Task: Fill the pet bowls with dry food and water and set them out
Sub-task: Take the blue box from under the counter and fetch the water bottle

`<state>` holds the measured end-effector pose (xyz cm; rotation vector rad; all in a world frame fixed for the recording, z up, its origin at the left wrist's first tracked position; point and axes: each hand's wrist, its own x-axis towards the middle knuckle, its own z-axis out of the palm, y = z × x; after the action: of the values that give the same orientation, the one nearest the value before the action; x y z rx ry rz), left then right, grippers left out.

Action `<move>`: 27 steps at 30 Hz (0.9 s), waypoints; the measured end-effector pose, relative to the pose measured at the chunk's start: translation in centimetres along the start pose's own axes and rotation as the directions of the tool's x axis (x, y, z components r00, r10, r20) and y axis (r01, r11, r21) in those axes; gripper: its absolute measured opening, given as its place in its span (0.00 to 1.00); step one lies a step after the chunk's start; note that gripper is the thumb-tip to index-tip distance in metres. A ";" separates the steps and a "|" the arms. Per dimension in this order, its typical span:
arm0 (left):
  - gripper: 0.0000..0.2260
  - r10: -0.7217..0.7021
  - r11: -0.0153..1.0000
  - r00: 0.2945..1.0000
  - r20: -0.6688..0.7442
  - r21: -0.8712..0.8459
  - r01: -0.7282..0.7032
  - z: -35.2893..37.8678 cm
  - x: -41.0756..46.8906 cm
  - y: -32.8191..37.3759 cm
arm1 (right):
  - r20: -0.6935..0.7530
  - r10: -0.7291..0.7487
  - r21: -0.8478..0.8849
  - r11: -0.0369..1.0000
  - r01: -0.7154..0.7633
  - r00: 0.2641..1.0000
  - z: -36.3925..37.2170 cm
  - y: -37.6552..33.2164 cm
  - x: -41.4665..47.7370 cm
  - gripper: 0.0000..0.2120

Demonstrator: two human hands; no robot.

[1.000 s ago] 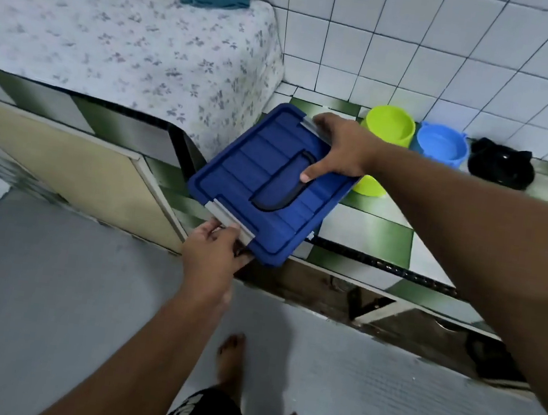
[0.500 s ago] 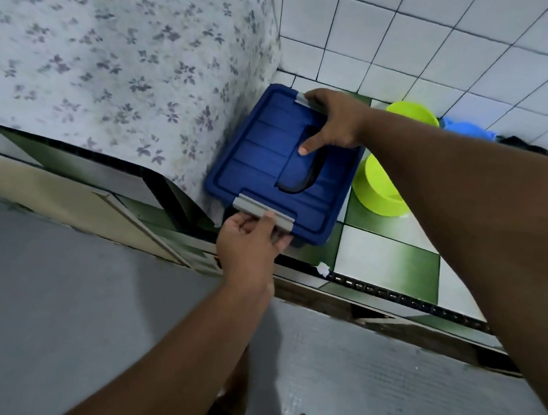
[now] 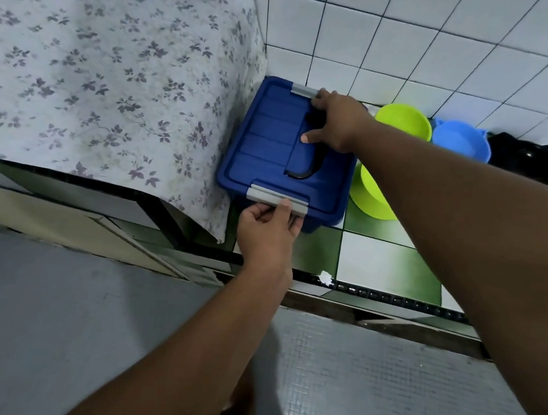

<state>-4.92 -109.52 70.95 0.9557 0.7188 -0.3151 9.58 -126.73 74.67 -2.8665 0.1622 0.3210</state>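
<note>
The blue box (image 3: 286, 153) sits on the green-and-white tiled counter (image 3: 386, 266), pushed back near the white tiled wall (image 3: 422, 53). Its left side is tight against the hanging edge of the flowered cloth (image 3: 110, 66), with no gap to see there. Its near side stands a little back from the counter's front edge, leaving a strip of bare tile.

The left hand (image 3: 268, 230) is at the box's near side, thumb on top of the grey latch (image 3: 277, 200) and fingers curled under it, pinching the latch. The right hand (image 3: 336, 122) reaches across the lid, fingers bent over the far rim beside the far grey latch (image 3: 302, 90), thumb spread out flat on the lid next to the black handle (image 3: 308, 166) (whether those fingers grip the rim tightly I cannot tell).

Right of the box, touching or nearly touching it, a lime bowl (image 3: 370, 195) is tipped on its side. A second lime bowl (image 3: 403, 125) stands upright behind it by the wall. Further right from the box come a blue bowl (image 3: 461, 144) and then a black bowl (image 3: 527, 159), close in a row.

The open counter lies right of the box's near corner, in front of the bowls.

No writing or label can be read on the box or bowls.
</note>
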 end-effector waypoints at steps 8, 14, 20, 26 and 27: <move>0.14 0.022 0.933 0.988 0.155 0.352 -0.076 -1.9 -1.2 -1.5 | -0.283 0.044 0.263 0.964 0.033 0.958 2.0 -0.1 -8.5 0.26; 0.09 0.180 0.694 0.948 0.264 0.648 -0.313 -6.1 -4.8 -6.8 | -0.462 0.142 0.485 0.867 0.116 0.876 8.2 2.6 -23.0 0.23; 0.05 0.141 0.369 0.837 0.529 0.756 -0.541 -11.7 -8.1 -15.6 | -0.396 0.179 0.559 0.825 0.082 0.901 18.7 5.9 -37.0 0.22; 0.10 -0.390 0.057 0.709 0.588 0.784 -0.619 -14.9 -4.5 -23.1 | -0.214 0.290 0.625 0.774 -0.097 0.933 29.9 9.9 -42.1 0.22; 0.09 -0.427 0.024 0.701 0.571 0.783 -0.622 -15.2 -3.0 -24.5 | -0.158 0.341 0.659 0.735 -0.159 0.927 31.8 10.8 -41.8 0.23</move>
<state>-26.71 -110.62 51.87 2.1218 -0.6342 -1.1221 -38.84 -125.39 51.76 -2.1794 0.5974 -0.0830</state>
